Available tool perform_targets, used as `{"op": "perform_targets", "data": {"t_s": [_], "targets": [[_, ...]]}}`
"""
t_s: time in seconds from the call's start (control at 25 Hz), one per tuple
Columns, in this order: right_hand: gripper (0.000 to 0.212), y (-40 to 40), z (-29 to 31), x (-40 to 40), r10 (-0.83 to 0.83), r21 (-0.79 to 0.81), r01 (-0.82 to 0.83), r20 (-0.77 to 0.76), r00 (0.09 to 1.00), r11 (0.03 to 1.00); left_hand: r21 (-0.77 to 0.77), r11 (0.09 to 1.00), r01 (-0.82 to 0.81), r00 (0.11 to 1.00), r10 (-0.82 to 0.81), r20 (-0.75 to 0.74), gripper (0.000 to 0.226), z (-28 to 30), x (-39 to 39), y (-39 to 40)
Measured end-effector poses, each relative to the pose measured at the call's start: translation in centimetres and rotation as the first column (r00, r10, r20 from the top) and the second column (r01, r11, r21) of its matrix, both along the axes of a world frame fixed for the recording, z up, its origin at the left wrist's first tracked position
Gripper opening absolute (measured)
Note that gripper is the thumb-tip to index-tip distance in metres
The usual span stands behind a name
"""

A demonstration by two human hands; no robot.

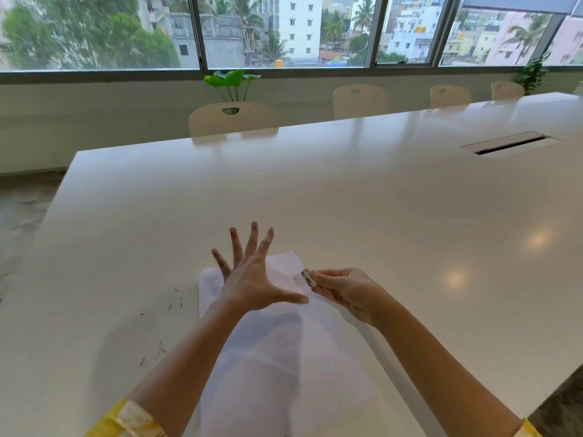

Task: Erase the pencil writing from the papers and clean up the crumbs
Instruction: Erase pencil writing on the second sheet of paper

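Observation:
A white sheet of paper [284,367] lies on the white table [347,190] in front of me, its far end curled up a little. Over the paper's far part is my left hand [249,279], fingers spread and straight; whether it touches the sheet I cannot tell. My right hand [344,288] pinches a small, smudged eraser [308,277] at the paper's far right edge. Dark eraser crumbs [176,299] lie scattered on the table left of the paper, with more crumbs [154,351] nearer to me. A few faint marks show on the paper near the eraser.
A cable slot [509,143] is set into the table at the far right. Cream chairs [233,118] stand along the far side, with a green plant [232,82] behind them under the windows. The table's left edge drops to the floor [22,212].

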State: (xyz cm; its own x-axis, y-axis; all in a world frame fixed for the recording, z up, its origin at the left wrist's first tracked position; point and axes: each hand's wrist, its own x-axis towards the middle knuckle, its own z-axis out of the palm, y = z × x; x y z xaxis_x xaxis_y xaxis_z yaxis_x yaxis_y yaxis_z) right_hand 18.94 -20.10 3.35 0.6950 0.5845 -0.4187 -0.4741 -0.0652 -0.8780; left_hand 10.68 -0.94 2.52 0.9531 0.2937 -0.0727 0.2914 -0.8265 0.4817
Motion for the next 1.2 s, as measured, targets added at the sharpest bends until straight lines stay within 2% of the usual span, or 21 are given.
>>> {"op": "perform_targets", "data": {"t_s": [0.08, 0.16, 0.28, 0.4, 0.6, 0.76, 0.92, 1.0, 1.08, 1.2], "targets": [[0.016, 0.3, 0.7, -0.3, 0.020, 0.082, -0.003, -0.207, 0.978, 0.997, -0.138, 0.990, 0.037, 0.973, -0.004, 0.232, 0.124, 1.0, -1.0, -0.6], [0.020, 1.0, 1.3, -1.0, 0.128, 0.194, -0.057, -0.379, 0.916, 0.979, -0.335, 0.938, 0.090, 0.934, 0.037, 0.355, 0.085, 1.5, -2.5, -1.1], [0.018, 2.3, 2.0, -2.8, 0.220, 0.341, -0.035, -0.523, 0.823, 0.939, -0.562, 0.817, 0.131, 0.875, 0.171, 0.452, 0.041, 1.6, -4.8, -0.9], [0.019, 3.8, 2.3, -5.0, 0.295, 0.390, -0.066, -0.565, 0.771, 0.918, -0.617, 0.778, 0.120, 0.823, 0.270, 0.500, 0.024, 2.0, -7.2, 0.0], [0.024, 6.4, 1.7, -7.8, 0.274, 0.296, -0.115, -0.579, 0.768, 0.948, -0.627, 0.777, 0.053, 0.756, 0.379, 0.534, 0.017, 0.7, -10.9, 1.1], [0.022, 7.9, 1.5, -10.8, 0.270, 0.315, -0.070, -0.654, 0.706, 0.947, -0.390, 0.906, -0.165, 0.577, 0.409, 0.707, 0.017, -0.9, -12.7, 0.6], [0.022, 8.6, 1.1, -12.6, 0.295, 0.355, -0.048, -0.686, 0.665, 0.934, -0.236, 0.915, -0.326, 0.503, 0.379, 0.777, 0.018, -1.8, -13.3, 0.8], [0.022, 8.3, 1.0, -12.7, 0.261, 0.319, -0.051, -0.662, 0.703, 0.946, -0.241, 0.899, -0.367, 0.495, 0.408, 0.767, 0.022, -2.0, -13.7, 1.2], [0.022, 7.5, 1.0, -12.2, 0.197, 0.259, -0.045, -0.598, 0.777, 0.965, -0.287, 0.857, -0.429, 0.501, 0.490, 0.713, 0.028, -2.2, -14.1, 1.9], [0.019, 5.8, 0.3, -10.6, -0.015, 0.146, 0.079, -0.400, 0.916, 0.986, -0.243, 0.763, -0.599, 0.564, 0.617, 0.549, 0.038, -2.7, -14.8, 3.6]]}}
